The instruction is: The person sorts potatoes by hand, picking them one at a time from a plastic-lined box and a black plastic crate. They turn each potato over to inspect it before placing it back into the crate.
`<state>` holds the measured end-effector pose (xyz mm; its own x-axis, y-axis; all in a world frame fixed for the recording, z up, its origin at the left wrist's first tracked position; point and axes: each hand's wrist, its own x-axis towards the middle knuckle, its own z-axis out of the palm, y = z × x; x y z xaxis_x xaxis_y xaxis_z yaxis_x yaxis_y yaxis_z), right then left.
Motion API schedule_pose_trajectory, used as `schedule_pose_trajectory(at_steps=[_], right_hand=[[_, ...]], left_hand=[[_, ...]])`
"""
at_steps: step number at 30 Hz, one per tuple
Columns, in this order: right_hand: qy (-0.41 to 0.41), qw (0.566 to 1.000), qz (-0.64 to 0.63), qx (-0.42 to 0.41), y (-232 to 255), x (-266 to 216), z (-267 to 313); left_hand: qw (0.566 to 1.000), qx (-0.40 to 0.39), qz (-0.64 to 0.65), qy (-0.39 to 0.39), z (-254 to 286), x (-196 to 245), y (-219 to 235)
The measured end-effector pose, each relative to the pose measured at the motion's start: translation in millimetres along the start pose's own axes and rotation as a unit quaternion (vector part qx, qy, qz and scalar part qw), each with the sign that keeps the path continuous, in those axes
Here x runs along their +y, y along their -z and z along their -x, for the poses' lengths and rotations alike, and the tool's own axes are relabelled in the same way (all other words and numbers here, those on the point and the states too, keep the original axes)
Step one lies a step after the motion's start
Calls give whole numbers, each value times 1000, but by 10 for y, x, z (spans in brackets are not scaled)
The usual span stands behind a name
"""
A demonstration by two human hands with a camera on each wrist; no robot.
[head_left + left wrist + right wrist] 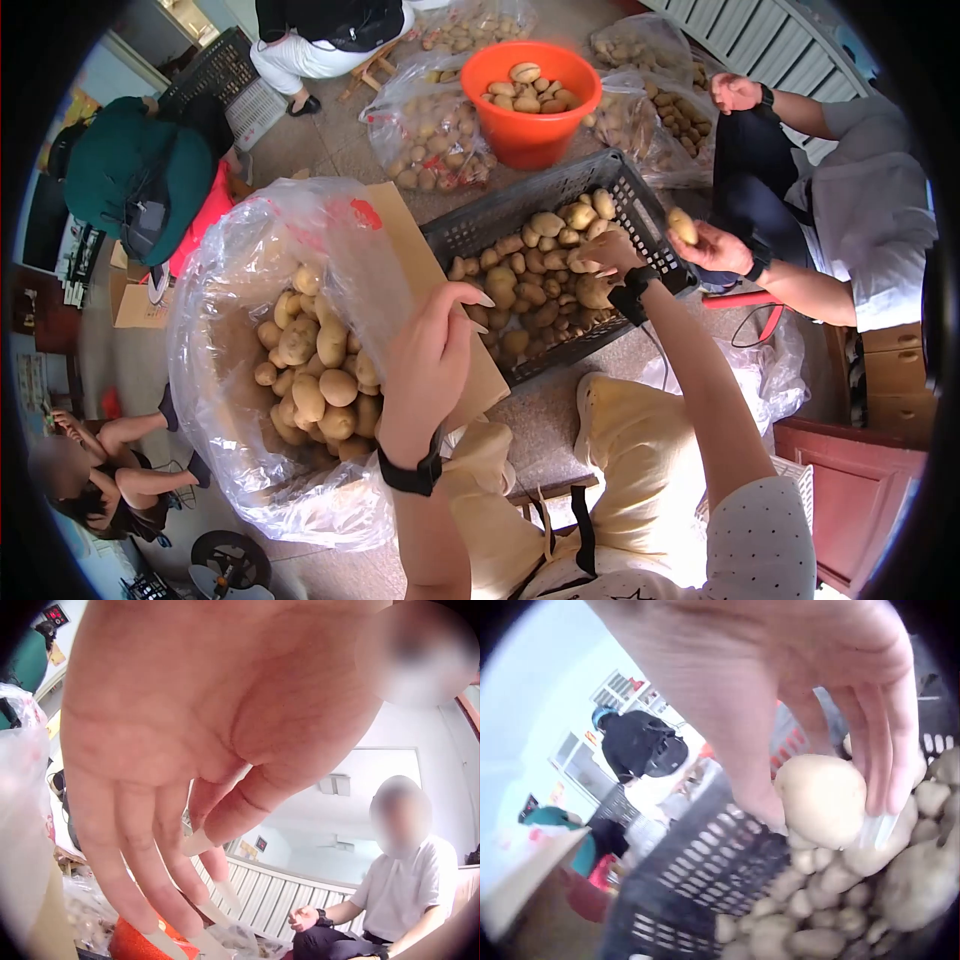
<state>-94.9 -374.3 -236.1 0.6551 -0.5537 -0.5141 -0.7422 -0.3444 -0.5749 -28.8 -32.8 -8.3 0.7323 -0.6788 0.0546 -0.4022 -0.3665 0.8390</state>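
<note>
My right hand (pixel 612 252) reaches into a black plastic crate (pixel 640 190) of loose potatoes (pixel 530 275). In the right wrist view its thumb and fingers pinch a pale, rounded potato (pixel 821 801) just over the others. My left hand (pixel 432 365) hovers by the near side of the crate, its fingers loosely bent and holding nothing. Below and left of it, a cardboard box (pixel 405 225) lined with a clear plastic bag (pixel 215 300) contains a heap of larger potatoes (pixel 315 370).
Across the crate a seated person holds a potato (pixel 683 226). An orange tub (pixel 530 135) of potatoes stands behind the crate, among clear bags (pixel 425 140) of potatoes. Other people sit at the left and back. A wooden cabinet (pixel 893 375) is at right.
</note>
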Motion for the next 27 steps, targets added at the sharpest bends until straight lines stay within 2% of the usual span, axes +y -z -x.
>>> schedule_pose_trajectory(at_steps=[2, 3, 5, 6, 7, 8, 9, 13, 16, 19, 20, 22, 24, 25, 26, 27], right_hand=[[-12, 970, -195, -142, 109, -379, 404], [-7, 971, -195, -139, 89, -511, 549], [89, 884, -371, -269, 82, -683, 815], [93, 885, -370, -266, 136, -818, 1059], [86, 868, -395, -289, 226, -997, 1353], [81, 848, -422, -312, 260, -1098, 1545], [76, 827, -439, -342, 230, -1117, 1620], [90, 795, -467, -377, 176, -1062, 1969], [81, 797, -475, -364, 119, -997, 2176], [52, 800, -474, -365, 102, -870, 2246], [47, 794, -487, -361, 68, -823, 2263], [48, 799, -479, -361, 136, -868, 2433], [94, 778, -472, -404, 102, -869, 2451], [102, 805, -436, -389, 91, -904, 2474], [101, 803, -433, -396, 84, -932, 2487], [104, 804, -431, -397, 88, -955, 2488]], left_hand=[[1000, 11, 3, -7, 19, -61, -18], [1000, 17, 9, -4, 40, -98, -35], [1000, 20, 4, -18, 53, -168, -68], [999, 21, -4, -29, 68, -184, -85], [999, 24, -7, -37, 83, -170, -88], [999, 7, -35, -12, 93, -152, -67], [998, -10, -63, 15, 106, -145, -44], [997, 23, -66, -13, 162, -168, -95], [999, 10, -44, -14, 229, -157, -154], [996, -72, 15, -40, 266, -192, -215], [997, -72, 21, -32, 309, -200, -251], [991, -126, -39, -3, 359, -21, -192], [989, -143, -38, 21, 382, -39, -208], [987, -162, -23, -4, 386, -114, -239], [983, -178, -9, -31, 378, -159, -257], [981, -195, -6, -17, 368, -142, -259]])
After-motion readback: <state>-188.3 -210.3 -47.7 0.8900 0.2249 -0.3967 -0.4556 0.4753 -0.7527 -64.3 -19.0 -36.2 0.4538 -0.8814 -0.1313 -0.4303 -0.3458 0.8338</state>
